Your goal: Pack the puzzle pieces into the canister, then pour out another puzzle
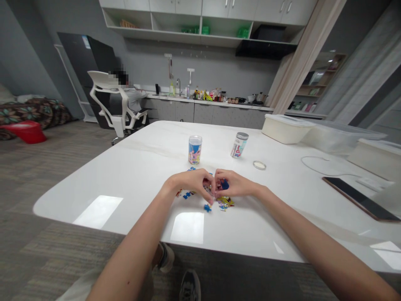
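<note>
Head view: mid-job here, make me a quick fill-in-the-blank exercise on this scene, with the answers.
1. The left hand and right hand are close together among scattered jigsaw pieces on the ____ table.
2. In this view, the blue-printed jar stands to the ____ of the silver-lidded jar.
3. The dark-screened tablet lies nearer the ____ hand.
4. The bucket on the floor is ____ in colour.

Missing words: white; left; right; red.
</note>
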Motion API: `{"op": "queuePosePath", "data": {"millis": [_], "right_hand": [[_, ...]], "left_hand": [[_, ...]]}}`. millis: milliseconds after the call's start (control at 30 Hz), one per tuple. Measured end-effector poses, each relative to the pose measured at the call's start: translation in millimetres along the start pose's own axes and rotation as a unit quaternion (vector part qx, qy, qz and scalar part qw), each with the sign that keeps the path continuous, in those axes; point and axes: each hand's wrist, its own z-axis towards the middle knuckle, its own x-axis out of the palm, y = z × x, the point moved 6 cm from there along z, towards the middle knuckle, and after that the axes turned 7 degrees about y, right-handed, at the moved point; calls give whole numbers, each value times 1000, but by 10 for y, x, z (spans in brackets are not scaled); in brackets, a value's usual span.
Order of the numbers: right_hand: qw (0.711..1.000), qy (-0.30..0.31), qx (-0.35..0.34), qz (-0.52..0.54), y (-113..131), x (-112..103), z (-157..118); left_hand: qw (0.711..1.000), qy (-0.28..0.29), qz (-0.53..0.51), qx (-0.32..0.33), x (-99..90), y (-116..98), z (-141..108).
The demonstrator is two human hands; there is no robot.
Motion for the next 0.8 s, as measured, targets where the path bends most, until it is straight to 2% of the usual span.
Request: {"op": "queuePosePath", "data": {"millis": [67,200,367,567,700,800], "right_hand": [[1000,9,13,5,-14,17,5],[999,-8,26,-37,-67,-8,0],[997,-13,21,-72,-93,-40,-23],[998,-2,32,-62,-121,-71,-54],[998,18,37,-39,-106,-64,-62],[998,33,43,-15,-95,-55,-64]], "left_hand": [[999,35,-10,-16,51,5,-12],[998,32,33,-42,45,60,-10],[998,21,55,-36,25,73,0],[996,27,61,-51,29,80,-13],[995,5,86,-49,-19,118,-19],[989,-48,125,-59,-104,177,-30]]}}
